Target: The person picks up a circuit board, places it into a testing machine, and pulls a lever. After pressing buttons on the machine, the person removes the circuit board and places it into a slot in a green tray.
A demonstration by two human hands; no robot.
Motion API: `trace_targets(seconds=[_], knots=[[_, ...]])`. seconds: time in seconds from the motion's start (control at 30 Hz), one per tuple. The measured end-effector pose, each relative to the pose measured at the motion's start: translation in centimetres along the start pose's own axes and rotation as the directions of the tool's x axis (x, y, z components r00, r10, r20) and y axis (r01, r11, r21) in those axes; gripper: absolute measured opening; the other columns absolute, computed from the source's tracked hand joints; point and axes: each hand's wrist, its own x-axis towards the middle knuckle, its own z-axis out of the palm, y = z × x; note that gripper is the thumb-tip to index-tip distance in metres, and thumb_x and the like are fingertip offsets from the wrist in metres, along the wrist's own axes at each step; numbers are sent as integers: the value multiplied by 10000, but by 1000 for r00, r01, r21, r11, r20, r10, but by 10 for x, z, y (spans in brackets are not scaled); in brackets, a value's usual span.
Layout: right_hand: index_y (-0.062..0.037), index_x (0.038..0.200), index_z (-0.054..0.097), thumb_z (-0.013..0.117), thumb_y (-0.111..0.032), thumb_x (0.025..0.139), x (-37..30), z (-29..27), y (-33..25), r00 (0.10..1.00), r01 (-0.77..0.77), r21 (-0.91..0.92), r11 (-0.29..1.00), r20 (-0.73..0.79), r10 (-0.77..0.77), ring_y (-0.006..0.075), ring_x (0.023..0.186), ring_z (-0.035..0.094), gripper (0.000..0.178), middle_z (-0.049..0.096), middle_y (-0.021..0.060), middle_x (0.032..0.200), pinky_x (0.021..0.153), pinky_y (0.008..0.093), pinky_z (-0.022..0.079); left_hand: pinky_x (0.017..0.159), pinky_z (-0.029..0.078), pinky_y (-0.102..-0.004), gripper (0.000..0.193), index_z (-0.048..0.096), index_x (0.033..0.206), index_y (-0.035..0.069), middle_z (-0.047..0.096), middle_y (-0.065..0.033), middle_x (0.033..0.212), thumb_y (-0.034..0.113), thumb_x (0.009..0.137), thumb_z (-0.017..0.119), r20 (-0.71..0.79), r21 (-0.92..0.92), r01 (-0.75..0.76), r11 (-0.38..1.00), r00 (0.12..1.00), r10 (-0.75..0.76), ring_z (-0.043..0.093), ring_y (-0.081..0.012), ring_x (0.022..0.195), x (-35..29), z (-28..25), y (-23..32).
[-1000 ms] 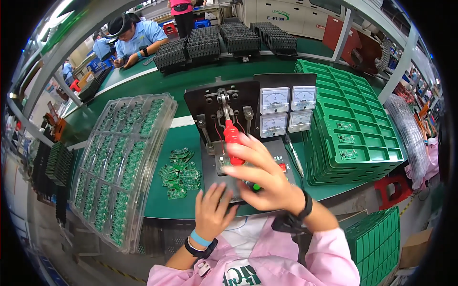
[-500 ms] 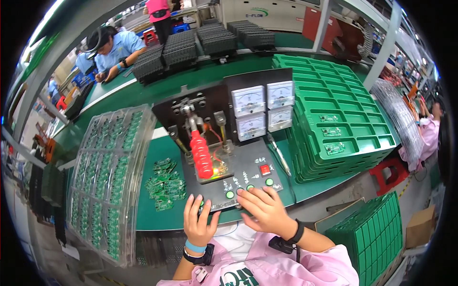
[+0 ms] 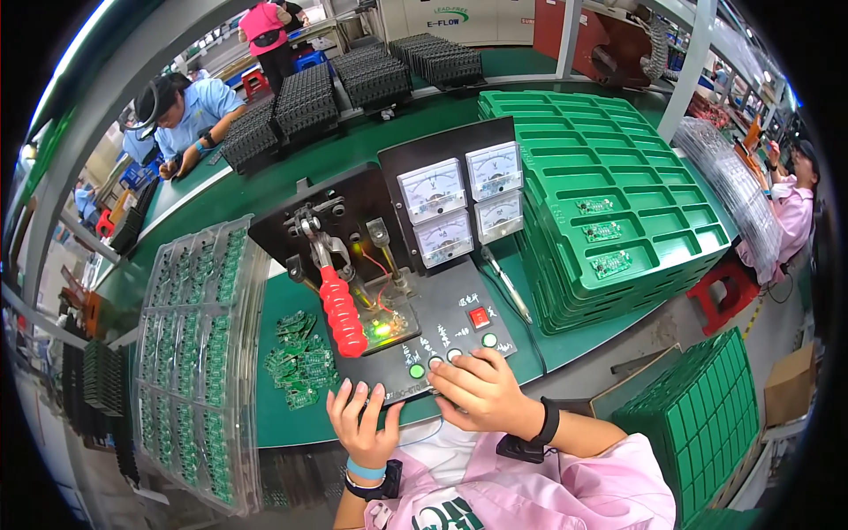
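Note:
A black test fixture (image 3: pixel 402 360) stands before me, with a row of round buttons along its front. My right hand (image 3: pixel 481 393) lies over that row, fingers stretched, its fingertips at the white button (image 3: pixel 454 355) and its neighbour. At the fixture's front left corner rests my left hand (image 3: pixel 364 428), fingers apart and holding nothing. A toggle clamp with a red ribbed handle (image 3: pixel 341 311) points down toward me. Beside the handle, a light (image 3: pixel 382 329) glows on a circuit board, partly hidden. Analog meters (image 3: pixel 431 188) sit on the upright panel behind.
Loose green circuit boards (image 3: pixel 300 364) are heaped left of the fixture. Farther left lies a clear blister tray (image 3: pixel 190 353) full of boards. Stacked green trays (image 3: pixel 609 190) stand at the right, a pen-like probe (image 3: pixel 508 287) beside them. A co-worker (image 3: pixel 190 110) sits at far left.
The whole view has shifted and tilted slightly. One front button that looked green now looks white. My left fingers have drawn back a little from the fixture's front left corner; the right hand stays over the buttons.

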Motion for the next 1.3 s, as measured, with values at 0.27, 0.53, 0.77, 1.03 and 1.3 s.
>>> trace_targets(seconds=[0.27,0.53,0.77,1.03,1.3], knots=[[-72,1173,630,715,-317,805,84,-4,8,966,-32,161,986,258,-11,231,525,612,449,616,57,690,453,343,447,1023,395,-553,465,691,1129,82,592,-89,1217,143,691,837,4,11,11,1000,1000,-11,528,-359,1202,-5,2,-2],[-81,1174,631,704,-282,818,116,2,-9,923,-95,67,993,379,63,238,581,661,415,669,87,761,496,348,518,983,438,-516,424,714,1077,90,601,-84,1193,140,677,845,-25,-12,28,1000,999,-29,545,-353,1176,-5,4,-1],[-119,1141,674,696,-136,792,189,-31,22,714,628,-132,767,-296,-635,247,1057,665,350,665,97,1206,962,444,478,925,481,-477,387,730,1053,108,611,-69,1169,165,688,847,-54,-44,98,994,994,-100,559,-324,1158,-4,1,3],[52,1319,467,613,-21,863,193,-23,47,865,219,220,951,-494,-86,216,1208,562,485,565,167,1326,1031,367,416,895,494,-428,280,716,969,55,642,-117,1113,87,709,815,79,-206,185,961,982,-172,604,-329,1071,31,-32,-3],[-2,970,663,715,-70,797,104,-8,42,817,-553,480,681,474,330,105,673,519,193,579,50,828,593,269,433,818,518,-425,161,655,1008,-19,680,-199,993,94,909,598,318,-31,196,980,931,-176,648,-390,926,100,-37,-132]])
